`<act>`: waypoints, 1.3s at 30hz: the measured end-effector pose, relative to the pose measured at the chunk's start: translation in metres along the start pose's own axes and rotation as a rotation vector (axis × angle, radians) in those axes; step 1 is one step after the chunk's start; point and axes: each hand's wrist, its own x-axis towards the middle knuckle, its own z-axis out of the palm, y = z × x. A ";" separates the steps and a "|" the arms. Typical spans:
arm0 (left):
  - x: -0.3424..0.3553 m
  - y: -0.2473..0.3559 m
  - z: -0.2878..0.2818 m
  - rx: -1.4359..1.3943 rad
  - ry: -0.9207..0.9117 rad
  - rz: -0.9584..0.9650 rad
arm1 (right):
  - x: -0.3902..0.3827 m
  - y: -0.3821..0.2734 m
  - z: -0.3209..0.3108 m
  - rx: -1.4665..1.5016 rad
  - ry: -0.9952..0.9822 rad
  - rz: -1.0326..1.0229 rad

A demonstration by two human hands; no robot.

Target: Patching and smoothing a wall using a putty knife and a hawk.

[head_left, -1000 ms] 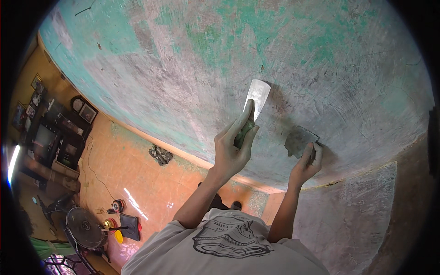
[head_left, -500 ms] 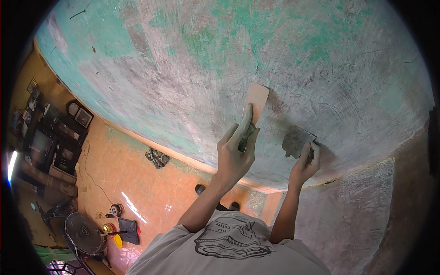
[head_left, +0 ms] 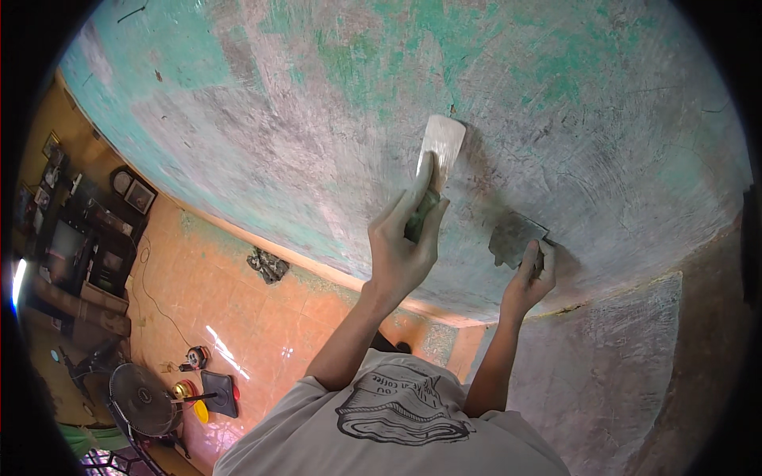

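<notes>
My left hand (head_left: pixel 401 250) is closed round the handle of a putty knife (head_left: pixel 443 143), one finger stretched along its pale, shiny blade. That blade lies against or very close to the patchy green and grey wall (head_left: pixel 317 151). Lower and to the right, my right hand (head_left: pixel 532 279) pinches a second, wider scraper. A dark grey lump of putty (head_left: pixel 512 242) covers most of this scraper's face, with only a thin edge showing. Whether the second scraper touches the wall, I cannot tell.
A dark crumpled bundle (head_left: pixel 267 266) lies on the orange tiled floor (head_left: pixel 230 301) near the wall's foot. At the lower left stand a black fan (head_left: pixel 144 399) and a dark cabinet (head_left: pixel 107 266). A grey wall panel (head_left: pixel 591 373) is at the right.
My left hand has slid the putty knife a little up the wall, and its blade now catches more light. My right hand and the putty-laden scraper have barely moved.
</notes>
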 end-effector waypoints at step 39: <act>0.024 -0.018 -0.071 0.020 -0.127 -0.040 | -0.027 -0.023 0.049 -0.121 -0.047 0.050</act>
